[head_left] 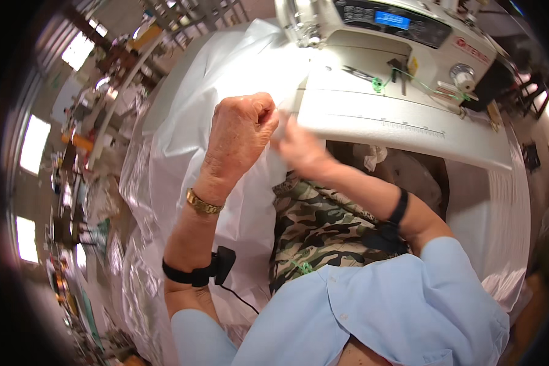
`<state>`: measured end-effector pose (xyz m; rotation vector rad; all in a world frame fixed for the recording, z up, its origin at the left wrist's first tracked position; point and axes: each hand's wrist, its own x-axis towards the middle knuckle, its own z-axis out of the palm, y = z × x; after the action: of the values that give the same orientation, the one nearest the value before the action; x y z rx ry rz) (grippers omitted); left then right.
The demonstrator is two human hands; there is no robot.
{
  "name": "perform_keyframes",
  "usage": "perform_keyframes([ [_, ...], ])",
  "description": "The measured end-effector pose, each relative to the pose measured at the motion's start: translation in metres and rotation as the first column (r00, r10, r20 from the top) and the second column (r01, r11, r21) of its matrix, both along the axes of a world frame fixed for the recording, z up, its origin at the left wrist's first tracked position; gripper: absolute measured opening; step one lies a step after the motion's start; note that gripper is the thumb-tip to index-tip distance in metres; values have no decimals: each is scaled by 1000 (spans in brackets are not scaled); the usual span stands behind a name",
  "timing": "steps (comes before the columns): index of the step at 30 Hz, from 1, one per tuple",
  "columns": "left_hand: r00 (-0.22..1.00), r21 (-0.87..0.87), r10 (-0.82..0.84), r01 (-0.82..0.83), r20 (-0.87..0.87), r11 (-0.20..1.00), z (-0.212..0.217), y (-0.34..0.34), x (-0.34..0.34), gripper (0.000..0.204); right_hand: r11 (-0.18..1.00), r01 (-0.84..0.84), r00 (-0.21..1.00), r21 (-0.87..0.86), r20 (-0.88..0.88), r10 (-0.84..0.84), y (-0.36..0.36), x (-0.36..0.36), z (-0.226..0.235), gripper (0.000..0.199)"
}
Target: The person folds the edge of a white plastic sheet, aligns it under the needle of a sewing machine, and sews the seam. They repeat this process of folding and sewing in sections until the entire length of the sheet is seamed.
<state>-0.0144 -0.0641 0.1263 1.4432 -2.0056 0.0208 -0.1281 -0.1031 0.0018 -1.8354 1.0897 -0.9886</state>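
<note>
Two hands bunch white fabric at the sewing machine table.

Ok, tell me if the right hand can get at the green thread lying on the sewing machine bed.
Probably yes. The right hand sits at the near edge of the sewing machine bed, pinching white fabric. The green thread lies on open surface beyond it, nothing between.

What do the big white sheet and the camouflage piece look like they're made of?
The white sheet looks like thin, glossy plastic film or coated fabric: it shines and crinkles. The camouflage piece looks like matte woven cloth, soft-folded. Both hands, left hand and right hand, grip the sheet.
</note>
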Motion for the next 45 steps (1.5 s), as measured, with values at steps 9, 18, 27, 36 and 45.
perform_keyframes([
  [9, 936, 278, -84, -15, 342, 960, -84, 15, -12, 12, 857, -488, 852, -168, 124, 509, 57, 46, -68, 27],
  [18, 764, 273, 300, -167, -572, 947, -168, 43, -13, 13, 537, -814, 561, -220, -537, 630, -20, -68, -3, 15],
  [27, 61, 474, 487, 365, -871, 801, -173, 44, -9, 13, 381, -841, 541, -384, -590, 599, -71, -55, 22, 27],
  [36, 170, 535, 522, 461, -836, 708, -147, 49, -5, 14, 315, -884, 463, -346, -556, 691, -80, -50, 21, 13],
  [45, 889, 166, 329, -290, -318, 943, -119, 54, -43, 50, 322, -884, 462, -339, -528, 712, -78, -50, 23, 11],
])
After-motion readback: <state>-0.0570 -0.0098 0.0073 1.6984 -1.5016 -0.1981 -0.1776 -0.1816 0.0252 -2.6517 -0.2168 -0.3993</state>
